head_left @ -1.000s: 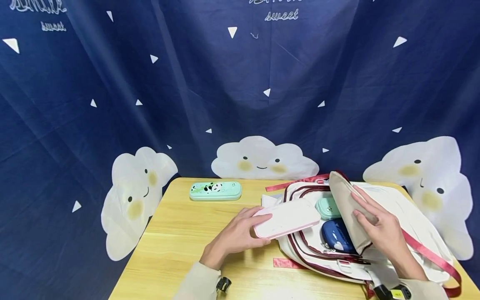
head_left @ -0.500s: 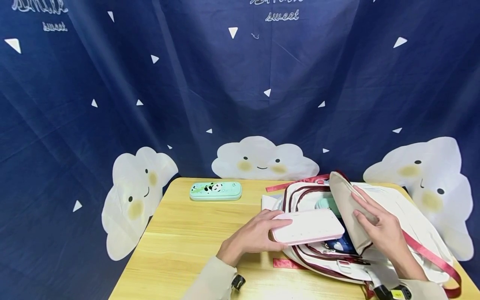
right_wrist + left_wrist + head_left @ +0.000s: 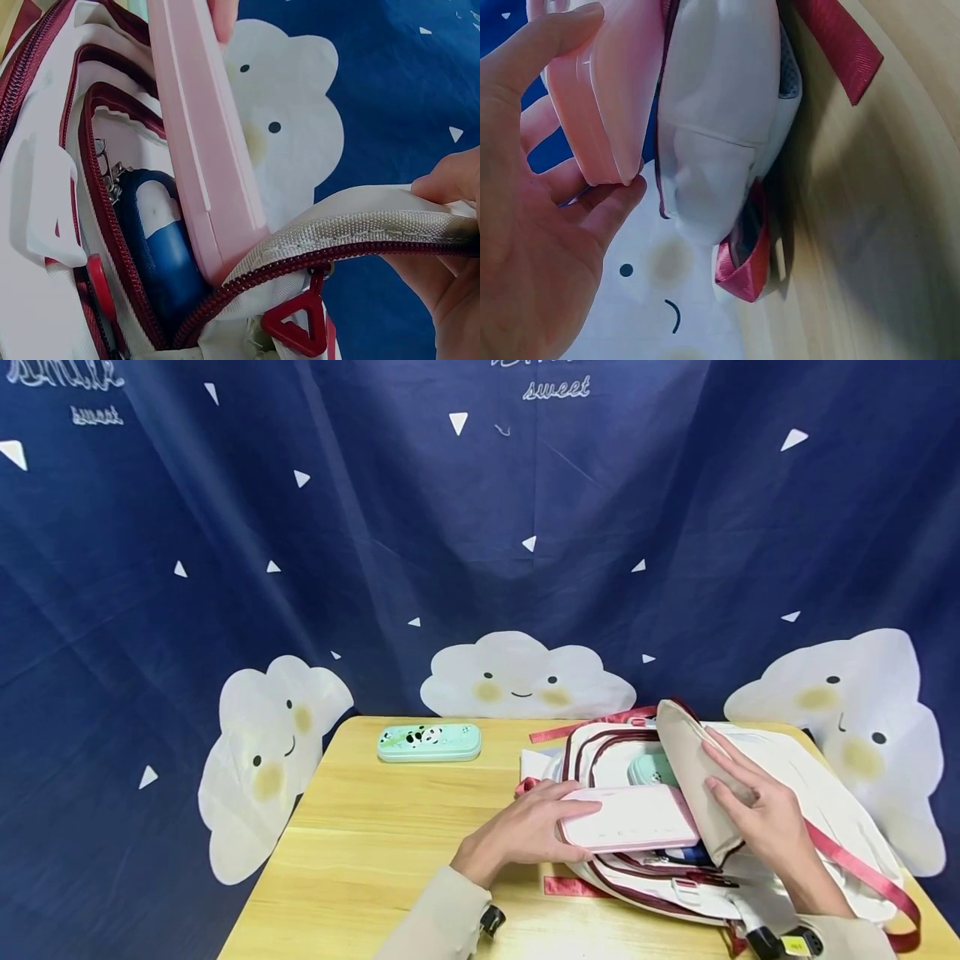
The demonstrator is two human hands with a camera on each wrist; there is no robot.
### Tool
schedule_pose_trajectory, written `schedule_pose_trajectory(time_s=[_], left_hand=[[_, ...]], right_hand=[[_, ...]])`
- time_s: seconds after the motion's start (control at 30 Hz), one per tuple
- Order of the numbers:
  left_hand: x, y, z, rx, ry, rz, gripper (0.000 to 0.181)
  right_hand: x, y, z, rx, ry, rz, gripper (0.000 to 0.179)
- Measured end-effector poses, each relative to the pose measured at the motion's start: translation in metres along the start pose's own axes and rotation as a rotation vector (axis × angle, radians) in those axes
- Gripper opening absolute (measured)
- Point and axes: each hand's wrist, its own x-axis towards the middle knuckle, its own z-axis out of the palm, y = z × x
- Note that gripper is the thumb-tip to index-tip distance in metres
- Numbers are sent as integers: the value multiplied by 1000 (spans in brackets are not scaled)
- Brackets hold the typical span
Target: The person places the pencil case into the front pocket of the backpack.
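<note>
Pink case (image 3: 637, 818), smooth rounded oblong, fabric backpack (image 3: 821, 785), beige flap (image 3: 688, 768), toothed zipper (image 3: 360, 253)

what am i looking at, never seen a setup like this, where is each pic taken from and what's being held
There's no machine: the left grip and right grip are a person's bare hands. The wide view is taken from the head, the two close ones from the wrists. On the table lie a white backpack and, apart from it, a mint panda case. The left grip holds a pink case at the backpack's open pocket; the right one holds the beige flap. In the pocket, a blue case and another mint case show partly.
</note>
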Motion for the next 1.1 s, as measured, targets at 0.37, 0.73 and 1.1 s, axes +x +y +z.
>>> schedule_pose_trajectory(time_s=[0.37, 0.73, 1.1], left_hand=[[11, 2, 5, 54, -12, 28, 73], [22, 7, 16, 65, 14, 54, 74], [51, 26, 32, 86, 18, 101, 75]], right_hand=[[2, -2, 2, -2, -2, 24, 56], [3, -4, 4, 22, -1, 27, 55], [2, -7, 4, 17, 0, 58, 53]])
